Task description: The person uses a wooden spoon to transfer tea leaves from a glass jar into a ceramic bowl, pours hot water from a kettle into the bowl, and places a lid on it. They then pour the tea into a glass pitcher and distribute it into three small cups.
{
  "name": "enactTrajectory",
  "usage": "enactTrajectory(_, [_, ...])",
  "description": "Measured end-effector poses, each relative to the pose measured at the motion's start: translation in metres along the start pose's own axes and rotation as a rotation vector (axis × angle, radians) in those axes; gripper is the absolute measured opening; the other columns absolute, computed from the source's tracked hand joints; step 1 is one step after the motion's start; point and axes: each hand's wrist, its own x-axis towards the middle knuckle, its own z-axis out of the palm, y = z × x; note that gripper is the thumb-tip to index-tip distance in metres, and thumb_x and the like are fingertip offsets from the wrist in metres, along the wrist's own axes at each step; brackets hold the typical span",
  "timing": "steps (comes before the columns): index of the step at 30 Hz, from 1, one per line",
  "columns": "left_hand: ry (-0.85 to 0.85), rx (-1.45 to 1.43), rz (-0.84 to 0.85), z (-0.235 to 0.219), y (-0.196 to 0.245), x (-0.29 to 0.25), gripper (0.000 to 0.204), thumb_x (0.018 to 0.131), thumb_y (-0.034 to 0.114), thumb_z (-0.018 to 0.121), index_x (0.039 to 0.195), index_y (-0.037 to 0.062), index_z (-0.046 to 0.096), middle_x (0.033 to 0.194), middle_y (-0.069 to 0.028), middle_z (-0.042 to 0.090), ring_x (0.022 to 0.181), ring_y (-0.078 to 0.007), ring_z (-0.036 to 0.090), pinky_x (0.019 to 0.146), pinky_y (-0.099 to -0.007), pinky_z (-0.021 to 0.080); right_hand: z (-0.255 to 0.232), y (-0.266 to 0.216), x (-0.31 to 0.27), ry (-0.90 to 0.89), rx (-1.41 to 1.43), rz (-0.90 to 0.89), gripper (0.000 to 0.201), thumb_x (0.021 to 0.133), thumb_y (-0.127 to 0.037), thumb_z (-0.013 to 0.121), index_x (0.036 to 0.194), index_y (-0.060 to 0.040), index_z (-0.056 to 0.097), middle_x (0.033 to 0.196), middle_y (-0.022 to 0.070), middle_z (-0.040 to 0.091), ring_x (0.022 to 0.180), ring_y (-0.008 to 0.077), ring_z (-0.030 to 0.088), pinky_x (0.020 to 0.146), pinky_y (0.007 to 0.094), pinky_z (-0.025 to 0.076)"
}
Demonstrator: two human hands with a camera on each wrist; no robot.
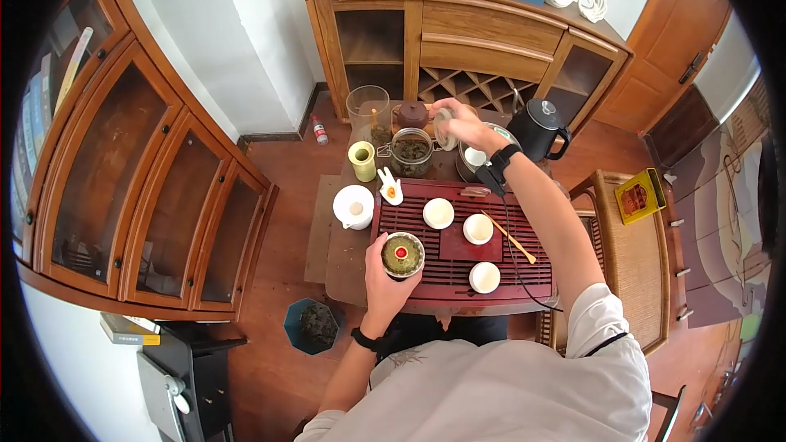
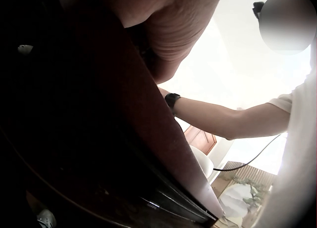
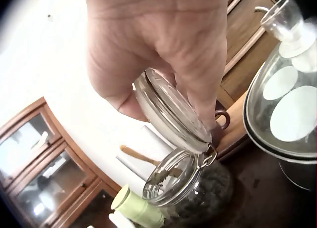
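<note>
My left hand point(image 1: 381, 288) holds a small round vessel point(image 1: 412, 270) with a pale rim over the front left of the slatted tea tray point(image 1: 393, 293). Greenish-brown shows inside the rim, with a red spot at its middle. In the left wrist view that vessel cannot be made out. My right hand point(image 1: 468, 128) grips the tilted glass lid point(image 3: 171, 109) of a clip-top jar point(image 3: 198, 191), thumb on one side and fingers on the other. Wire hinges join lid and jar at the rim. Dark dried leaves lie inside the jar.
Three white cups, one of them a cup point(image 1: 438, 214), and a wooden stick point(image 1: 514, 241) lie on the tray. Around it stand a white lidded pot point(image 1: 352, 206), a green holder point(image 1: 361, 161), a tall glass cylinder point(image 1: 368, 103), a brown teapot point(image 1: 412, 115) and a black kettle point(image 1: 540, 131).
</note>
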Motion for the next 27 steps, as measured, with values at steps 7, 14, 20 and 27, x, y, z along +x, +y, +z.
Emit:
enactTrajectory(7, [0.008, 0.014, 0.015, 0.0, -0.001, 0.0, 0.088, 0.076, 0.012, 0.095, 0.15, 0.002, 0.049, 0.138, -0.0189, 0.058, 0.129, -0.0363, 0.061, 0.111, -0.0451, 0.049, -0.021, 0.016, -0.001, 0.043, 0.454, 0.131, 0.066, 0.087, 0.004, 0.06, 0.152, 0.0022, 0.047, 0.133, 0.0166, 0.06, 0.121, 0.0239, 0.062, 0.101, 0.0377, 0.053])
enactTrajectory(14, [0.005, -0.006, -0.002, 0.001, -0.001, -0.001, 0.087, 0.076, 0.012, 0.095, 0.149, 0.002, 0.049, 0.138, -0.0188, 0.058, 0.129, -0.0359, 0.061, 0.111, -0.0449, 0.049, -0.028, 0.031, 0.015, 0.048, 0.633, 0.157, 0.075, 0.086, 0.005, 0.06, 0.159, 0.0053, 0.039, 0.134, 0.0202, 0.059, 0.121, 0.0293, 0.062, 0.101, 0.0402, 0.053])
enactTrajectory(20, [-0.008, 0.006, 0.002, 0.0, -0.002, -0.001, 0.091, 0.077, 0.012, 0.095, 0.153, 0.0007, 0.047, 0.142, -0.0216, 0.056, 0.132, -0.039, 0.059, 0.112, -0.0471, 0.049, -0.033, 0.03, 0.021, 0.083, 0.751, 0.255, 0.076, 0.09, 0.006, 0.056, 0.161, 0.0048, 0.031, 0.133, 0.0215, 0.055, 0.122, 0.0331, 0.063, 0.106, 0.0445, 0.055])
enactTrajectory(27, [-0.005, 0.007, 0.003, 0.0, 0.0, 0.0, 0.089, 0.077, 0.013, 0.095, 0.151, 0.0014, 0.048, 0.14, -0.0202, 0.057, 0.131, -0.0374, 0.06, 0.112, -0.0459, 0.049, -0.042, 0.019, 0.03, 0.189, 0.171, 0.256, 0.076, 0.091, -0.018, 0.075, 0.155, 0.0094, 0.044, 0.142, 0.0259, 0.059, 0.119, 0.0318, 0.068, 0.094, 0.0391, 0.057])
